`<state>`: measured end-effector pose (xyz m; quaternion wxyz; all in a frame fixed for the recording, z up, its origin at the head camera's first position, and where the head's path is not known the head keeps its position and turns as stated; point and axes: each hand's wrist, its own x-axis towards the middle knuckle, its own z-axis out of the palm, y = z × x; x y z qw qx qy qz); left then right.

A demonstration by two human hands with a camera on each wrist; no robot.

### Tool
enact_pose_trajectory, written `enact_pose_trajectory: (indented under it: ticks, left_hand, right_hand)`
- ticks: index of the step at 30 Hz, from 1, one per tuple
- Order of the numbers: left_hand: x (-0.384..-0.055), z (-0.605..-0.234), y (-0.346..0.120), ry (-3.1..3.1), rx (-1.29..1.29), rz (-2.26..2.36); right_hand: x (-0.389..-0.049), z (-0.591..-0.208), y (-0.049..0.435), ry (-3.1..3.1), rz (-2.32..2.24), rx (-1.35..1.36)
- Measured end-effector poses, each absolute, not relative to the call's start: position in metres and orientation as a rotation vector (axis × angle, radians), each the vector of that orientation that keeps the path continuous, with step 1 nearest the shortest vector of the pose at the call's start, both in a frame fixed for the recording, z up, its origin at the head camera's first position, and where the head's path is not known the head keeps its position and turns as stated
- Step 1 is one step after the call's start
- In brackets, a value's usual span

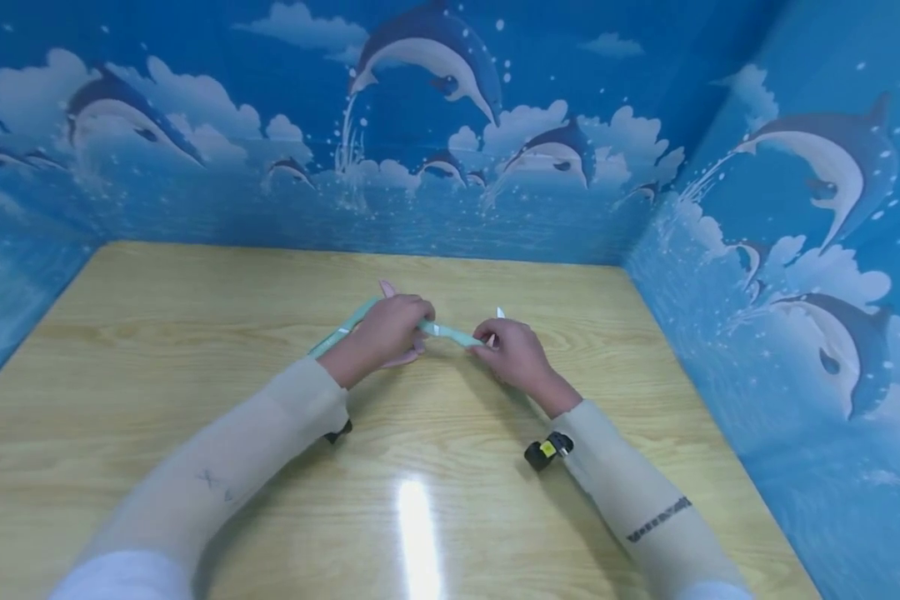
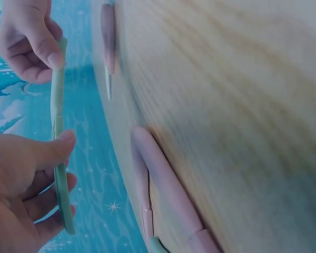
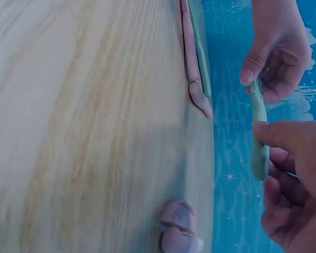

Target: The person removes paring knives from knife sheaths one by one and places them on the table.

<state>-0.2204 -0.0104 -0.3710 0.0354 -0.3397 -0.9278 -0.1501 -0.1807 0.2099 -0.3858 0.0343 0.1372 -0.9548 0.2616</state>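
Observation:
Both hands hold one slim, pale green jointed strip [image 1: 452, 334] in the air above the table. My left hand [image 1: 392, 327] pinches it at its left part between thumb and fingers. My right hand [image 1: 516, 354] pinches the right end the same way, as the right wrist view also shows the strip's rounded tip [image 3: 260, 166]. Around and beneath the left hand lies a bent pink tube-like piece [image 2: 166, 176] on the table. A second green strip [image 1: 337, 337] lies alongside it, partly hidden by the left hand. What the strips are I cannot tell.
Behind the right hand, small rounded pink pieces [image 3: 179, 226] with a white tip [image 1: 500, 312] lie on the wooden table [image 1: 195, 317]. Blue walls [image 1: 270, 217] with dolphin pictures bound the table at the back and sides. Sleeves cover both forearms.

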Motion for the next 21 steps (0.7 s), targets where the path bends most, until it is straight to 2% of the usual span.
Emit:
enact_pose_trajectory:
  ticks: [21]
  left_hand:
    - [-0.173, -0.375, -0.038, -2.739, -0.776, -0.879]
  right_hand:
    - [-0.161, -0.379, 0.201, -2.698, 0.887, 0.677]
